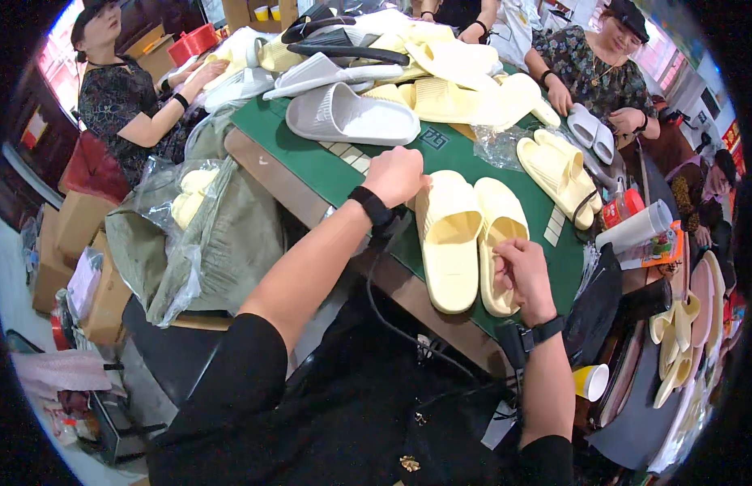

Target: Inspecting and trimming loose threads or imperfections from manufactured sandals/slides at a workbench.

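Two pale yellow slippers lie side by side on the green tabletop, toes pointing away from me. My left hand (pixel 396 176) is closed beside the strap of the left slipper (pixel 454 275), its fingertips against or very near that slipper's edge. What it grips, if anything, is hidden. Over the foot bed of the right slipper (pixel 505 212), my right hand (pixel 520 274) has its fingers curled and thumb drawn in. Nothing I can name shows between them. Beyond the pair lies another yellow pair (pixel 559 172) with a dark cord around it.
A heap of yellow and grey slippers (pixel 355 117) covers the table's far side. A large open sack (pixel 230 235) stands at the left. Clear plastic wrap (pixel 501 147) and a white roll (pixel 633 228) lie to the right. Other people work around the table; one person handles grey slippers (pixel 590 131).
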`<action>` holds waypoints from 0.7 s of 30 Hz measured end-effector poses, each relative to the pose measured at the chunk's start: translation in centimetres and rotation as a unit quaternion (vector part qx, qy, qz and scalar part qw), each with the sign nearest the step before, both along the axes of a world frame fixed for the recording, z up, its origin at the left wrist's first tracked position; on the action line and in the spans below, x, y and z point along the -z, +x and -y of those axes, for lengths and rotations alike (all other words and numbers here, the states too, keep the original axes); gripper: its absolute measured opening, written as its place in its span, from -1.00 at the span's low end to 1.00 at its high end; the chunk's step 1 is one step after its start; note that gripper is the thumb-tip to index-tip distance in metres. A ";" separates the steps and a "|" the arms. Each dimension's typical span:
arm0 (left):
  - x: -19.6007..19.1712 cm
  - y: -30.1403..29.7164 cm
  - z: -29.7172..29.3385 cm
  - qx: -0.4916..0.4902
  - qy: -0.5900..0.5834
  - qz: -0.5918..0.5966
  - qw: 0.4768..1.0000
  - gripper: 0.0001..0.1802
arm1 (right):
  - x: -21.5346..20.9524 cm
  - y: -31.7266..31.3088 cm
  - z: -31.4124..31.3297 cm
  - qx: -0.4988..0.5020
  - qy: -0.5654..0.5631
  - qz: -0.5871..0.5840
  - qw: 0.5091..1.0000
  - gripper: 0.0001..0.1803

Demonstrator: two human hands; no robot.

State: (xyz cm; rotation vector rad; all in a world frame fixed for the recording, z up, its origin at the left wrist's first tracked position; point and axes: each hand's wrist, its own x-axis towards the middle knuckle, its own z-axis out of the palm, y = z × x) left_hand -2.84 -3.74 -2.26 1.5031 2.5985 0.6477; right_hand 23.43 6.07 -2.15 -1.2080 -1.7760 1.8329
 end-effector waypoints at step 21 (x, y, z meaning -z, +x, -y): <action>-0.9 0.7 -7.7 0.123 0.141 0.031 0.982 -0.89 | 1.3 -1.8 -0.4 -0.017 0.149 0.086 0.985 -0.79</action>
